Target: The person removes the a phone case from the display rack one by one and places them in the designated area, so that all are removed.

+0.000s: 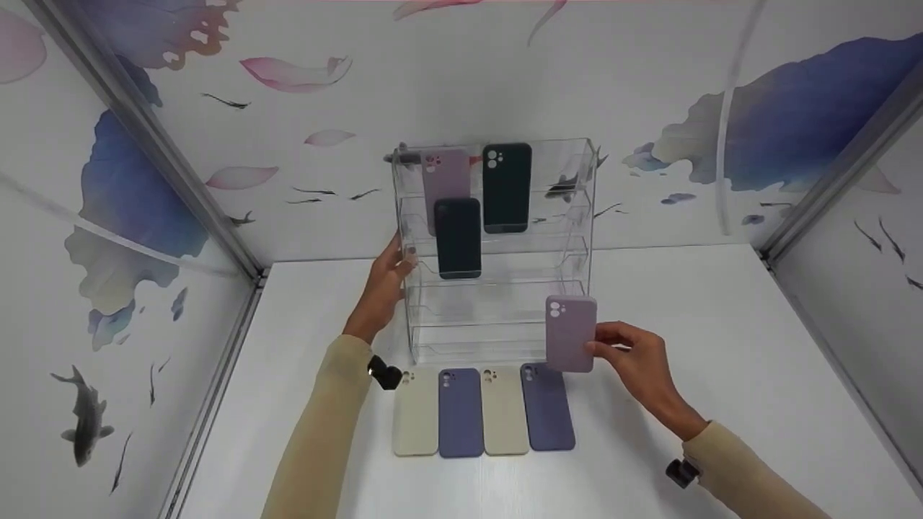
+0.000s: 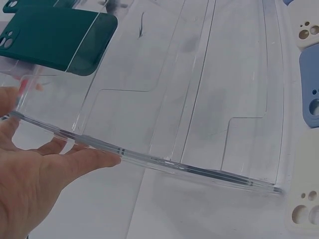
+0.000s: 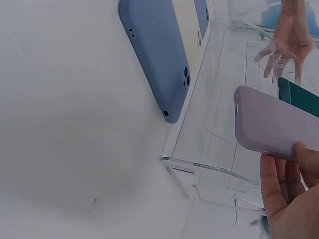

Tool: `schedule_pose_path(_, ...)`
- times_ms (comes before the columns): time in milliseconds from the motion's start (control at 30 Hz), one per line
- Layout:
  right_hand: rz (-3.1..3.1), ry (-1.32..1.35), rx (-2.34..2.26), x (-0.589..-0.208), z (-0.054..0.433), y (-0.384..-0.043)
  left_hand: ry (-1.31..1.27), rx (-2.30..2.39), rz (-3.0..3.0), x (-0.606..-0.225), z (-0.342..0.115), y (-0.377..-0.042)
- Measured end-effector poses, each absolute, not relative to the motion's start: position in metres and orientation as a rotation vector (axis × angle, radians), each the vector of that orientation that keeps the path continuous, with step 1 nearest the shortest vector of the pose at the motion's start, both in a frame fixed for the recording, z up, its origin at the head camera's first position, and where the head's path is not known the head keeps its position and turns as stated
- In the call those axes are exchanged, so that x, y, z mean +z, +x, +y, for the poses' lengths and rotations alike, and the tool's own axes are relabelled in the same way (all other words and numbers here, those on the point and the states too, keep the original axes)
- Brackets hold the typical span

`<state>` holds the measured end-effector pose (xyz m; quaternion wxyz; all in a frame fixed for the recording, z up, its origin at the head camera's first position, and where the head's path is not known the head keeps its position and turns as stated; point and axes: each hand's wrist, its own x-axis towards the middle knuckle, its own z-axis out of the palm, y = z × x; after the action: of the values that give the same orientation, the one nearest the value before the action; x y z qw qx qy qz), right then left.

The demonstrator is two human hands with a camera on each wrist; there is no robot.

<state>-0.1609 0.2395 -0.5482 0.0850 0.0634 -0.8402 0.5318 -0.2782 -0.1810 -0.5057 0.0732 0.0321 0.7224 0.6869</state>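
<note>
My right hand (image 1: 638, 360) pinches a light purple phone case (image 1: 570, 334) by its side, thumb on the face toward me. The case is held upright, in front of the lower right of a clear acrylic display rack (image 1: 497, 335). My left hand (image 1: 381, 288) grips the rack's left side panel, with digits on either side of its edge in the left wrist view. On the rack's upper tiers stand another light purple case (image 1: 445, 173), a dark green case (image 1: 507, 189) and, one tier lower, a second dark green case (image 1: 458, 239), which partly covers the purple one.
Before the rack, a row of cases lies on the white table (image 1: 685, 303): cream (image 1: 416, 418), blue-purple (image 1: 461, 414), cream (image 1: 505, 414) and blue-purple (image 1: 550, 411). A patterned back wall (image 1: 505, 72) rises behind, with side panels left and right.
</note>
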Motion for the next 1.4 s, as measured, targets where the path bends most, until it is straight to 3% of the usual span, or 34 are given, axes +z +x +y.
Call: schedule_pose_path(1400, -2.638, -0.086, 1.559, -0.595, 0.274, -0.115, 0.069, 2.097, 2.13, -0.506, -0.179, -0.278)
